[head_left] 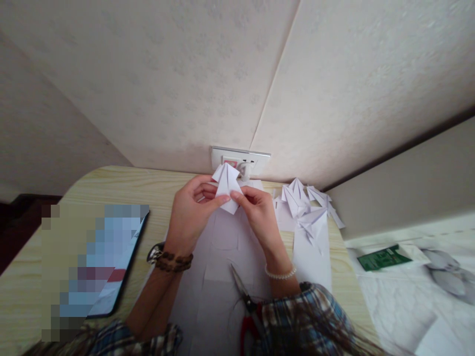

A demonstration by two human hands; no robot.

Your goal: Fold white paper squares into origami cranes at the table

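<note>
A folded white paper piece [227, 190] is held up over the wooden table [156, 188] near the wall. My left hand [193, 212] pinches its left side between thumb and fingers. On its right lower edge my right hand [258, 212] is pinched shut. Beneath my hands lie flat white paper sheets [218, 277]. Red-handled scissors [247, 306] rest on the sheets by my right forearm, blades pointing away from me.
Several finished folded paper shapes [302, 202] sit at the table's right back corner. A tablet [111, 262] lies to the left. A wall socket [241, 160] is just behind my hands. A bed with a green packet [382, 257] is on the right.
</note>
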